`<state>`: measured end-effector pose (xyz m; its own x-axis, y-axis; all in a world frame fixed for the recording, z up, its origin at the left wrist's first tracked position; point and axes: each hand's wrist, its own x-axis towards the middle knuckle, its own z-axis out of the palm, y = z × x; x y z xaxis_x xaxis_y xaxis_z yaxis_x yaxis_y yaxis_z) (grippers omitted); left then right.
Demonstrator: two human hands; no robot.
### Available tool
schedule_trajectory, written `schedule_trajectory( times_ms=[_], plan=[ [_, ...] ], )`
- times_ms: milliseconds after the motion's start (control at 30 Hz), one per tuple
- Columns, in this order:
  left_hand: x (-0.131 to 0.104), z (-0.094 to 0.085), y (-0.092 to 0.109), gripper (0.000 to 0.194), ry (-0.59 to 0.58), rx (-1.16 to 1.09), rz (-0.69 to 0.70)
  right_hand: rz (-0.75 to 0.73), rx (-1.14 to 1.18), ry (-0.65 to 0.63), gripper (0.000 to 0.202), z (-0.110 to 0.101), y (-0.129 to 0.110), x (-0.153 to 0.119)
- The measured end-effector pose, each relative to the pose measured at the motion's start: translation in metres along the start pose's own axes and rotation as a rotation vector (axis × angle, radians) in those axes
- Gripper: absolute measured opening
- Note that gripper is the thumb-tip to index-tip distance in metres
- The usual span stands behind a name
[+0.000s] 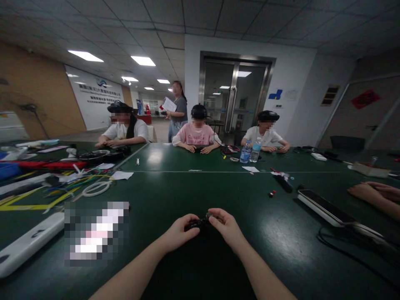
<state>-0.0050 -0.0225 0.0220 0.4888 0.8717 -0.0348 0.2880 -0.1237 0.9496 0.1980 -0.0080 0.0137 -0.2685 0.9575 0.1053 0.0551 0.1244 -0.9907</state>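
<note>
Both of my hands meet at the near middle of the dark green table (162,187). My left hand (183,231) grips one end of a small black object (203,223), thumb in front and fingers behind. The other end is pinched between the thumb and fingers of my right hand (225,225). It looks like a dark piece with a slightly shinier part near the right fingertips. My fingers cover much of it, so its exact kind cannot be made out.
To the left lie a white power strip (31,243), a blurred-out bright phone-like shape (100,231) and a coiled white cable (96,188). At right are a phone on a white block (326,208) and black cables. Water bottles (255,150) stand farther back; several people sit around.
</note>
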Motion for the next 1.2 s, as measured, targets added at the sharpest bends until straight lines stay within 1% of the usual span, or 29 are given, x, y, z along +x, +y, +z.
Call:
schedule_trajectory(
  times_ms=[100,200,333,467,633,833,1067,1200],
  plan=[
    [0.000,0.001,0.001,0.030,0.004,0.003,0.020,-0.030,-0.050,-0.028,0.032,0.007,-0.001,-0.002],
    [0.001,0.000,0.000,0.030,0.011,-0.003,0.028,-0.046,-0.180,-0.019,0.027,0.012,-0.006,-0.005],
    [0.002,-0.001,-0.004,0.032,0.030,-0.016,0.008,-0.050,-0.304,-0.096,0.020,0.014,-0.012,-0.007],
    [0.003,-0.001,-0.004,0.031,0.033,-0.028,-0.002,-0.067,-0.369,-0.082,0.019,0.014,-0.015,-0.009],
    [0.002,-0.001,0.000,0.031,0.037,-0.027,0.005,-0.117,-0.346,-0.071,0.016,0.014,-0.018,-0.012],
    [0.001,-0.002,-0.001,0.029,0.024,-0.028,0.019,-0.085,-0.327,-0.074,0.017,0.012,-0.021,-0.014],
    [0.001,-0.001,0.001,0.029,0.012,-0.025,0.047,-0.117,-0.346,-0.055,0.018,0.015,-0.016,-0.011],
    [0.000,-0.001,0.001,0.029,-0.023,-0.027,0.039,-0.075,-0.341,-0.077,0.018,0.017,-0.016,-0.010]
  ],
)
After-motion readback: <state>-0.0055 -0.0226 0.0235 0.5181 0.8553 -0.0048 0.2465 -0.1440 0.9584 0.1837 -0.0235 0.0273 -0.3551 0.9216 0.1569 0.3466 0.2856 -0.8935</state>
